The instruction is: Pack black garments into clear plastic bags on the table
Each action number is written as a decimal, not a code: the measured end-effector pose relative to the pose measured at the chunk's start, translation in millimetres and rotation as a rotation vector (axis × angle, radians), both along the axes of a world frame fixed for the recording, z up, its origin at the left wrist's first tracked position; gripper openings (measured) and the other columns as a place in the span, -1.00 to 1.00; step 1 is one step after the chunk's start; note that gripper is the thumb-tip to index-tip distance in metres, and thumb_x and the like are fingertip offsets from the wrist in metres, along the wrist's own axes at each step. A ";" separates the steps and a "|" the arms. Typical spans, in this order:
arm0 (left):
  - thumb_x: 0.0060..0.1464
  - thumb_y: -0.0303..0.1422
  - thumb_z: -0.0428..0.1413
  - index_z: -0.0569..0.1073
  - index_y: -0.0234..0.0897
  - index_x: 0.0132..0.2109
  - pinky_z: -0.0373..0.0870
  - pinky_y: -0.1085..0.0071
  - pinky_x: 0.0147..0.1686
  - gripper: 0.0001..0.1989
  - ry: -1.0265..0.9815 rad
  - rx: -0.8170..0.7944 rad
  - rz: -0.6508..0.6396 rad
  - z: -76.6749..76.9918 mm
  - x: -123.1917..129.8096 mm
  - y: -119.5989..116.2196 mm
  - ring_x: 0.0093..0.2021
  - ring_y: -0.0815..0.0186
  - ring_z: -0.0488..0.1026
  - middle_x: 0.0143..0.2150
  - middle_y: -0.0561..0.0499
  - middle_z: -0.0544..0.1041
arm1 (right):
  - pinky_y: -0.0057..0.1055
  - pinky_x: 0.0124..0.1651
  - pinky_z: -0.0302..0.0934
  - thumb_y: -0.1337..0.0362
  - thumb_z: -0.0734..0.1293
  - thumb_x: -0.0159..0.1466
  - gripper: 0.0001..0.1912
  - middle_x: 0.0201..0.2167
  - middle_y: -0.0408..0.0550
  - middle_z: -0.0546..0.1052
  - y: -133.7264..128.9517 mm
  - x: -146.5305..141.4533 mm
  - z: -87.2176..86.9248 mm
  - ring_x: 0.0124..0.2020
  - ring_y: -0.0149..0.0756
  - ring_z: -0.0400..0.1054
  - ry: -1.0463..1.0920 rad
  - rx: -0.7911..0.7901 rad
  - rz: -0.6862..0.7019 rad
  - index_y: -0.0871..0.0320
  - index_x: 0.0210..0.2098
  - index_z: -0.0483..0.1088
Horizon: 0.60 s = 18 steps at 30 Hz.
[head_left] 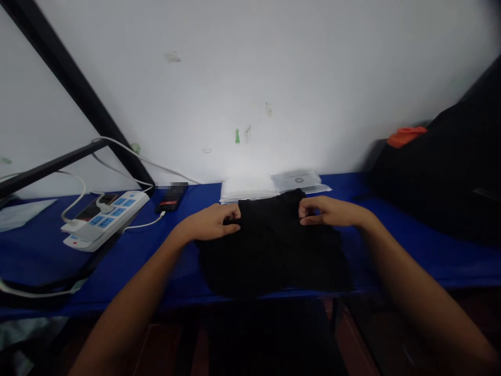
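A black cloth garment (270,250) lies spread on the blue table (129,263), its lower edge close to the table's front edge. Its exact kind is hard to make out in the dark fabric. At its upper left side my left hand (213,222) is closed, with thumb and curled fingers pinching the cloth. On the upper right my right hand (326,210) grips it the same way, the fingers bent inward. Between both hands the top edge of the garment looks slightly raised and uneven. Just behind it lie flat clear plastic bags (248,188).
A white power strip (123,209) with plugs and cables stands at the left, beside a dark phone (172,197) on a charging cable. Black metal bars (78,78) cross the left side. A large black bag-like mass (438,177) with an orange piece (407,136) fills the right.
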<state>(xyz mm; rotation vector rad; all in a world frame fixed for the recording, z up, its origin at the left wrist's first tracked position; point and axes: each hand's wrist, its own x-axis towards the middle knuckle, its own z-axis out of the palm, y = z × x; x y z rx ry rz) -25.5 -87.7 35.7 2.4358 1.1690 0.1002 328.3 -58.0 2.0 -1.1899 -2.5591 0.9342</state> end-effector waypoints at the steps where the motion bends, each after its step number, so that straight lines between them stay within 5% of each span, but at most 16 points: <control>1: 0.18 -0.25 0.10 0.35 -0.24 -0.21 0.20 0.44 -0.38 -0.85 -0.030 -0.012 -0.021 7.9 -0.8 -7.3 -0.38 0.35 0.33 -0.37 0.09 0.42 | -0.32 -0.28 0.18 0.02 0.33 0.26 -0.72 -0.33 -0.07 0.48 -6.3 3.3 6.5 -0.33 -0.28 0.31 0.034 -0.006 -0.003 0.12 -0.30 0.39; 6: 0.14 -0.16 0.19 0.44 -0.21 -0.07 0.33 0.45 -0.30 -0.71 -0.101 -0.334 -0.133 29.9 -7.5 -48.4 -0.28 0.31 0.45 -0.27 0.05 0.52 | -0.33 -0.30 0.21 0.03 0.39 0.23 -0.73 -0.39 -0.12 0.49 -52.3 13.0 28.7 -0.36 -0.30 0.35 0.069 -0.175 0.033 0.11 -0.30 0.43; 10: 0.18 -0.08 0.14 0.44 -0.20 -0.04 0.38 0.43 -0.29 -0.67 -0.066 -0.497 -0.080 16.5 -17.4 -61.4 -0.27 0.29 0.50 -0.28 0.04 0.56 | -0.31 -0.27 0.30 0.03 0.41 0.21 -0.67 -0.34 -0.07 0.56 -76.8 11.4 18.9 -0.32 -0.25 0.45 0.028 -0.434 0.094 0.12 -0.16 0.45; 14: 0.20 -0.01 0.07 0.41 -0.22 -0.09 0.34 0.39 -0.32 -0.63 -0.065 -0.001 0.326 -13.8 -32.2 -43.4 -0.33 0.27 0.45 -0.29 0.03 0.50 | -0.35 -0.40 0.33 -0.02 0.31 0.29 -0.66 -0.34 -0.06 0.55 -63.9 9.1 3.6 -0.38 -0.26 0.46 0.093 -0.342 -0.020 0.08 -0.09 0.42; 16: 0.15 0.04 0.09 0.38 -0.22 -0.03 0.31 0.35 -0.30 -0.55 0.003 0.275 0.495 -28.7 -39.8 -27.3 -0.26 0.22 0.43 -0.14 -0.04 0.49 | -0.30 -0.36 0.35 -0.02 0.26 0.32 -0.67 -0.30 -0.04 0.55 -43.3 6.6 -3.6 -0.35 -0.23 0.45 0.140 -0.068 -0.141 0.05 -0.08 0.41; 18: 0.12 0.08 0.09 0.38 -0.21 -0.01 0.29 0.34 -0.30 -0.50 0.036 0.297 0.512 -39.7 -45.9 -11.6 -0.25 0.21 0.42 -0.09 -0.06 0.48 | -0.18 -0.17 0.36 0.01 0.25 0.33 -0.68 -0.14 0.04 0.54 -17.6 2.7 -12.6 -0.21 -0.14 0.44 0.129 0.278 -0.252 0.04 -0.04 0.40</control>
